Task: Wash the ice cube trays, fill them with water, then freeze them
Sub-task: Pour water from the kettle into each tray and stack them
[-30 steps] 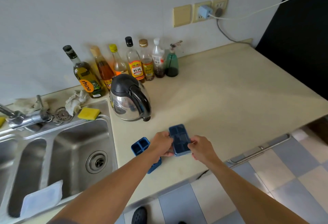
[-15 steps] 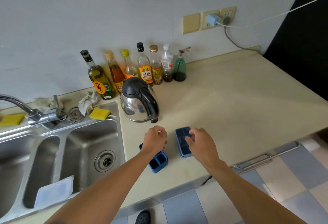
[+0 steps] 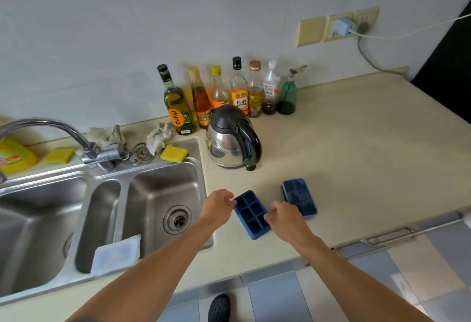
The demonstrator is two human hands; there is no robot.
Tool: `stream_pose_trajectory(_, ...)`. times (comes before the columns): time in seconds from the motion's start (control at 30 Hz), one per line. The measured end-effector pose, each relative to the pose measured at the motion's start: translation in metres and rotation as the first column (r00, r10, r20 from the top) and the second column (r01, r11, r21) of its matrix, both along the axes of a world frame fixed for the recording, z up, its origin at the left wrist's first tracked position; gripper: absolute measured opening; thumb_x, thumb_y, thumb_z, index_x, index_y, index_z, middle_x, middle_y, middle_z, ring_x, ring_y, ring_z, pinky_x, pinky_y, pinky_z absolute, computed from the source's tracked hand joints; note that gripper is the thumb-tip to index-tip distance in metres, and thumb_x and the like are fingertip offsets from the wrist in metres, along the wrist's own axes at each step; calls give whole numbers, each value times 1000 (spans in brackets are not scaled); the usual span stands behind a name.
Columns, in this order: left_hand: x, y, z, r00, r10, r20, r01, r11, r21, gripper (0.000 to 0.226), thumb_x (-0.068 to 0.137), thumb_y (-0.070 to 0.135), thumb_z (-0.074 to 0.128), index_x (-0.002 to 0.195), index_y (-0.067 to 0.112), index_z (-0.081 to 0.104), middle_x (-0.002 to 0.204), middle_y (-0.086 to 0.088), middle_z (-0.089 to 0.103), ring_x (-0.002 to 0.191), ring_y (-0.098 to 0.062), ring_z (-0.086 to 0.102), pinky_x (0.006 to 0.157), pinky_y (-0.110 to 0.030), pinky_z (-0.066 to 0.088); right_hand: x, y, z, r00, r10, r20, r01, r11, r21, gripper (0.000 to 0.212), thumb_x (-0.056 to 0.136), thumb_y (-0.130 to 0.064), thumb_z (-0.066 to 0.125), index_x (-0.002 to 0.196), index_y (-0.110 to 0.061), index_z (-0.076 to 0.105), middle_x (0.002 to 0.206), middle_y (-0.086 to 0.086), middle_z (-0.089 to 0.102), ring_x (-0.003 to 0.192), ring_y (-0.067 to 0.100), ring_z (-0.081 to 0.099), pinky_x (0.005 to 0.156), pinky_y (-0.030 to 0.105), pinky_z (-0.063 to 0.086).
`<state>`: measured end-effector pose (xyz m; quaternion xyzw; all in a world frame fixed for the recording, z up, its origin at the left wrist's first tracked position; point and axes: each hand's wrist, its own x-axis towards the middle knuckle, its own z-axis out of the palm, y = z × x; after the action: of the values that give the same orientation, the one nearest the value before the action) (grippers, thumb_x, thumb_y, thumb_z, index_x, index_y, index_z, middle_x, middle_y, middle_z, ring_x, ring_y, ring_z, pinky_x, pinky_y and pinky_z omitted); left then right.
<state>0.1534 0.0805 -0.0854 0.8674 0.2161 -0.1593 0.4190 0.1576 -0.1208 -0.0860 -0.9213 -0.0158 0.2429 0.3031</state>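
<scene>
Two blue ice cube trays lie on the beige counter (image 3: 356, 158). The open ice tray (image 3: 251, 213) shows its empty compartments and lies flat between my hands. My left hand (image 3: 218, 207) pinches its far-left corner with curled fingers. My right hand (image 3: 285, 217) curls its fingertips over the tray's right edge. The lidded ice tray (image 3: 299, 198) lies just right of it, untouched, partly behind my right hand.
A steel double sink (image 3: 201, 168) sits left of the trays, with a white lid (image 3: 117, 253) leaning in the basin and a faucet (image 3: 51, 125) behind. A kettle (image 3: 232, 138), several bottles (image 3: 239, 92) and a yellow sponge (image 3: 174, 154) stand farther back.
Both hands set the lidded tray down on the counter and let go. My right hand moved left to the open tray, and my left hand shifted to its far corner.
</scene>
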Motion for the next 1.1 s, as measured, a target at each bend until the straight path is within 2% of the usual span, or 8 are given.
stream_pose_trajectory(0.13, 4, 1, -3, 999, 6, -31, -10, 993, -119, 23, 96, 13, 61, 119, 10, 65, 100, -8, 71, 90, -27, 72, 74, -36, 63, 1, 4, -2, 998, -20, -54, 18, 999, -38, 16, 99, -23, 60, 99, -7, 62, 84, 5, 63, 76, 23, 62, 70, 39, 54)
stream_pose_trajectory(0.23, 7, 4, -6, 999, 10, -46, -17, 988, -153, 19, 96, 10, 60, 114, 8, 66, 98, -13, 73, 87, -29, 74, 77, -38, 64, -1, 9, -7, 994, -59, -89, 56, 998, -35, 13, 98, -14, 56, 97, -2, 61, 79, 12, 63, 65, 25, 61, 60, 42, 57)
stream_pose_trajectory(0.37, 13, 5, -6, 998, 0, -60, -10, 988, -157, 12, 95, 8, 57, 99, 11, 68, 88, -16, 76, 68, -22, 71, 81, -40, 63, -1, 13, -8, 987, -137, -84, 134, 990, -36, 13, 98, -8, 52, 99, 0, 62, 89, 20, 69, 65, 29, 65, 63, 47, 59)
stream_pose_trajectory(0.47, 16, 5, -6, 998, -18, -64, 9, 990, -141, 14, 95, 6, 56, 97, 12, 68, 89, -14, 76, 64, -17, 70, 68, -26, 61, -1, 13, -7, 984, -160, -77, 155, 986, -61, 13, 99, -8, 52, 97, -3, 64, 85, 16, 68, 67, 31, 69, 62, 41, 59)
stream_pose_trajectory(0.67, 19, 2, -4, 997, -10, -75, -1, 990, -145, 14, 94, 4, 55, 96, 11, 67, 90, -15, 75, 63, -19, 69, 60, -22, 58, -5, 14, -3, 984, -166, -63, 160, 982, -95, 20, 99, -6, 50, 82, -6, 61, 63, 6, 55, 46, 19, 54, 35, 22, 39)
stream_pose_trajectory(0.83, 20, 0, -2, 995, 41, -95, -61, 974, -218, 11, 94, 5, 56, 97, 10, 66, 86, -15, 76, 55, -17, 67, 64, -28, 62, -5, 10, 4, 989, -148, -10, 146, 983, -112, 18, 100, -9, 49, 84, -7, 56, 69, 3, 54, 57, 15, 48, 52, 28, 39)
stream_pose_trajectory(0.97, 19, -1, 5, 991, 95, -91, -117, 951, -286, 4, 95, 11, 61, 97, 10, 64, 86, -14, 75, 71, -27, 75, 76, -40, 64, -4, 8, 16, 992, -117, 43, 121, 989, -89, 12, 103, -15, 51, 94, -10, 57, 81, 5, 63, 67, 16, 55, 62, 33, 48)
stream_pose_trajectory(1.1, 13, 10, 19, 984, 158, -77, -175, 911, -373, 18, 99, 26, 61, 101, 8, 64, 89, -11, 75, 72, -25, 75, 70, -38, 65, 9, 13, 36, 981, -143, 130, 147, 989, -17, 11, 102, -22, 53, 96, -17, 61, 84, 0, 67, 76, 16, 64, 71, 37, 53)
